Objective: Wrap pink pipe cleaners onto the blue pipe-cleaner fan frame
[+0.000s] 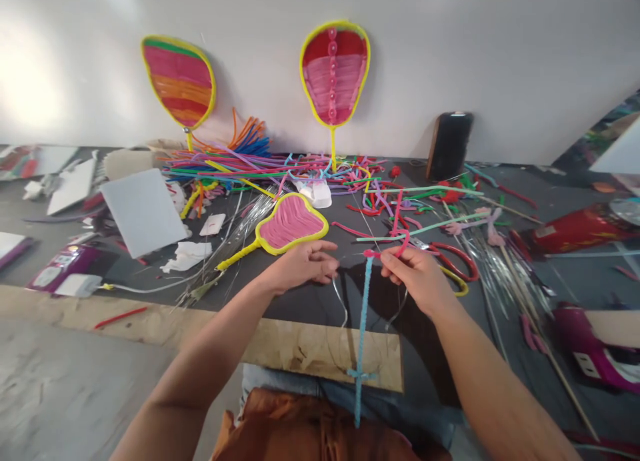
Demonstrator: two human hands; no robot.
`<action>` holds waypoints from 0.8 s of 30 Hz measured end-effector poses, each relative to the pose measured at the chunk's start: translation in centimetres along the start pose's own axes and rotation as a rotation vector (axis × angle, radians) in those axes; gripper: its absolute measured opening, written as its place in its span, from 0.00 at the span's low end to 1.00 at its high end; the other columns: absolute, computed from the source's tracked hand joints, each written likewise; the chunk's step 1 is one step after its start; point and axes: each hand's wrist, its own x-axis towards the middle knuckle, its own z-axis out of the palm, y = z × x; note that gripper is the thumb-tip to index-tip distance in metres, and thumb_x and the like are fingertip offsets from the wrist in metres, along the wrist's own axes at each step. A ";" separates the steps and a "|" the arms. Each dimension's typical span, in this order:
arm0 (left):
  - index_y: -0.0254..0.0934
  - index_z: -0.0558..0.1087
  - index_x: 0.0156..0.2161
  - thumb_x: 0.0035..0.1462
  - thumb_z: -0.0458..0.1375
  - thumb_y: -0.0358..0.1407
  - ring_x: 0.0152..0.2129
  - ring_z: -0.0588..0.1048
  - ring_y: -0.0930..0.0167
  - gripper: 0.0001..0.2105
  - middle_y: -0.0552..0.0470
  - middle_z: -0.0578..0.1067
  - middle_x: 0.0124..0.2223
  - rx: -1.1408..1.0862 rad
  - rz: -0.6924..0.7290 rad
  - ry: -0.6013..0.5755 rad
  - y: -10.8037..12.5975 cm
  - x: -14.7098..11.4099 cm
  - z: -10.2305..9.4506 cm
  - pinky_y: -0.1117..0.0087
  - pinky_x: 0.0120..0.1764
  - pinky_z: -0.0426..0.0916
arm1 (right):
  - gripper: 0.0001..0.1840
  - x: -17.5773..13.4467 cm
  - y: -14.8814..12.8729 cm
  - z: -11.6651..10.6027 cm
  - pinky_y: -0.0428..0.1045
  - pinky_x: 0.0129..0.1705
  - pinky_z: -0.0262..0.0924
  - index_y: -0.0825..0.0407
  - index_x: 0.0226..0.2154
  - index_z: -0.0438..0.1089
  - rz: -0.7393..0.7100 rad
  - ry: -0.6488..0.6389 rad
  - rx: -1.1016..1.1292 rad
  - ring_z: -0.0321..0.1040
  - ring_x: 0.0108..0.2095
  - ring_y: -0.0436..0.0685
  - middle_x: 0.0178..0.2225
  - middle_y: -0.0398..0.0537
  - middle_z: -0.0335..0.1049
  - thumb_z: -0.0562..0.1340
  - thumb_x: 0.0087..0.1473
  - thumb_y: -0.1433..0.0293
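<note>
My right hand (417,274) pinches a pink pipe cleaner (404,245) at the top of a blue pipe-cleaner stem (366,307). The stem hangs down toward my lap, with a short crosspiece (361,375) near its lower end. Left of it, my left hand (307,266) has its fingers bent around a thin silvery wire (341,297), which dangles below the fingertips. A faint strand arcs between the two hands. Just beyond my left hand lies a pink fan shape (293,224) with a yellow edge and handle.
Two fan shapes, one striped (180,81) and one red and pink (335,74), lean on the wall. Loose pipe cleaners (235,167) pile up behind. A phone (450,145), scissors (457,261), a red can (580,227) and purple glue guns (585,347) stand or lie around.
</note>
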 end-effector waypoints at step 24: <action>0.37 0.63 0.48 0.48 0.65 0.33 0.30 0.79 0.67 0.22 0.44 0.78 0.38 -0.260 -0.153 -0.308 -0.7 -0.9 2.0 0.68 0.32 0.74 | 0.15 1.1 -0.1 -3.1 0.54 0.43 0.65 0.49 0.42 0.70 -0.484 0.402 -0.167 0.68 0.43 0.58 0.45 0.52 0.71 0.58 0.57 0.59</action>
